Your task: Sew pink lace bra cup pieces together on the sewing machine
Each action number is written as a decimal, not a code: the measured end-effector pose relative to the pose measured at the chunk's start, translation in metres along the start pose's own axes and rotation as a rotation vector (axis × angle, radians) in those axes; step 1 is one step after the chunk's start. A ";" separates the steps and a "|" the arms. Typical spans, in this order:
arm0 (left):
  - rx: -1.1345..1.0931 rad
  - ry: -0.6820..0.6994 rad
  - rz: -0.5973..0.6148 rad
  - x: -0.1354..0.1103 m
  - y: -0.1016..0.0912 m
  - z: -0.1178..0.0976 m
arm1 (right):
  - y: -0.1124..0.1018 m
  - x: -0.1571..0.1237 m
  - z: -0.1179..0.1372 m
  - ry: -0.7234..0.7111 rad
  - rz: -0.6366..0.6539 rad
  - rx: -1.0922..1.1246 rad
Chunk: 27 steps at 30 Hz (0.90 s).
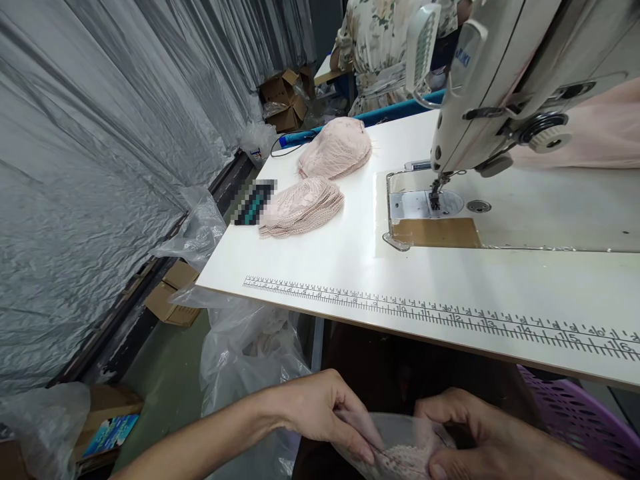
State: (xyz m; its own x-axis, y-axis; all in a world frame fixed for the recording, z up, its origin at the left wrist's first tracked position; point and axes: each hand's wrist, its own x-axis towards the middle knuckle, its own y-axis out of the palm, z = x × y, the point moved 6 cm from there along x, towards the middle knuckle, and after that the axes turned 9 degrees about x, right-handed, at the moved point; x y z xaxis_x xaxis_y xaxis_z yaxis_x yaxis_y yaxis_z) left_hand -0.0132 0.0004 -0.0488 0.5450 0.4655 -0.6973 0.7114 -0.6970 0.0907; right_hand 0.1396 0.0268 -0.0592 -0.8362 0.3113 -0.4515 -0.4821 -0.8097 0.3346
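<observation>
Below the table's near edge, both my hands grip a clear plastic bag (400, 433) with pink lace pieces inside. My left hand (325, 410) pinches the bag's left side with closed fingers. My right hand (470, 433) grips its right side, fingers curled over the rim. On the white sewing table (350, 267) lie two stacks of pink lace pieces, one flat stack (303, 208) near the left edge and a rounder stack (336, 148) behind it. A white sewing machine (500, 73) stands at the right, its needle (435, 193) over the plate.
A printed ruler (425, 310) runs along the table's front edge. Crumpled plastic bags (245, 347) hang beside the table at left. Cardboard boxes (173, 293) sit on the floor by the grey plastic-draped wall. A purple basket (580, 420) is at right. Another person in a floral garment (380, 47) stands behind.
</observation>
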 end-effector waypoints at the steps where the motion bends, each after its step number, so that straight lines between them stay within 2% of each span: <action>1: 0.001 -0.004 0.000 0.000 0.001 -0.001 | 0.000 0.000 0.000 -0.003 -0.014 -0.012; 4: 0.005 -0.016 -0.025 0.000 0.007 -0.004 | 0.002 0.001 0.001 -0.009 -0.038 -0.034; 9: 0.064 0.000 -0.141 0.001 0.014 -0.009 | 0.004 -0.003 0.001 -0.002 -0.048 -0.050; 13: 0.053 -0.009 -0.121 0.002 0.015 -0.011 | 0.002 -0.008 -0.001 0.009 -0.071 -0.089; 20: 0.134 -0.069 -0.107 0.004 0.008 0.004 | -0.002 -0.009 -0.002 0.014 -0.177 -0.247; 27: 0.035 -0.033 -0.115 0.005 0.008 -0.003 | 0.003 -0.007 -0.012 0.067 -0.176 -0.173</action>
State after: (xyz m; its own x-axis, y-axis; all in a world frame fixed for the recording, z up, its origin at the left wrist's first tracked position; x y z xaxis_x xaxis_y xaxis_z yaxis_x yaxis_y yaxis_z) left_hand -0.0031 -0.0015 -0.0493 0.4456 0.5252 -0.7250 0.7520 -0.6589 -0.0151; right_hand 0.1476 0.0166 -0.0646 -0.7216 0.4255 -0.5462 -0.5615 -0.8212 0.1020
